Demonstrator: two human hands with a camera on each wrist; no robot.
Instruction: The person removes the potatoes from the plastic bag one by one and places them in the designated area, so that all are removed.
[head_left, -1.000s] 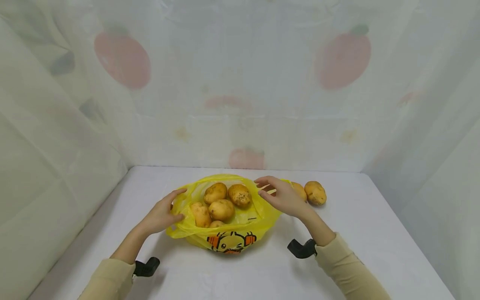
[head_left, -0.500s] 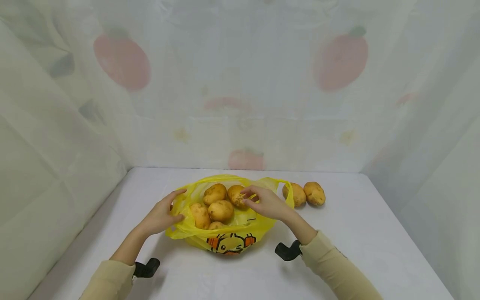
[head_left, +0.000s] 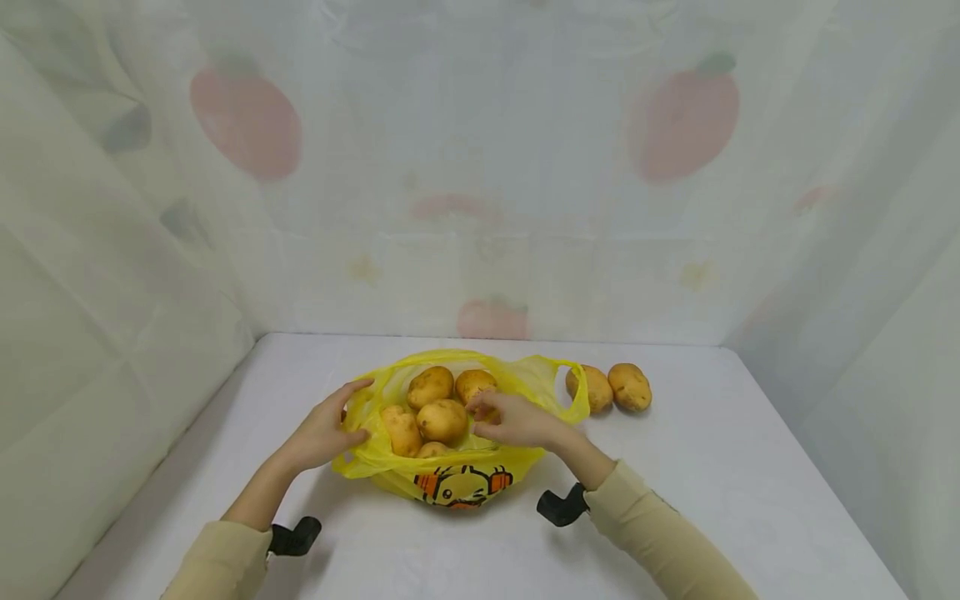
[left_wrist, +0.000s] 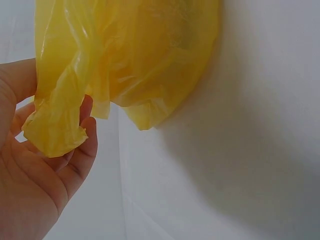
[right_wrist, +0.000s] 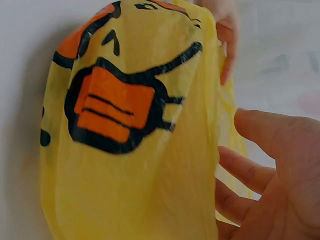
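- Since a second ago my right hand has slid inward from the 2 o'clock edge of the yellow plastic bag, and the right handle loop now pokes out at 2–3. My left hand hasn't really budged.
- Bag's sitting on the white table, mouth up, five potatoes showing inside: one central, others around 11, 1, 8 and 7.
- Left hand's at 9 o'clock, loosely curled round the edge, thumb and fingertips well apart.
- Right hand's over the mouth at 3–4, half open, not gripping anything I can see. Can't tell if my fingertips touch the 1 o'clock potato.
- Outside at 2–3: an inner loose potato and an outer loose potato.
- Worries: my lax left hold could let the thin edge flop inward. Tugging that loop might snag the inner loose one and set it rolling. Leaning on the rim might spill some, I reckon.
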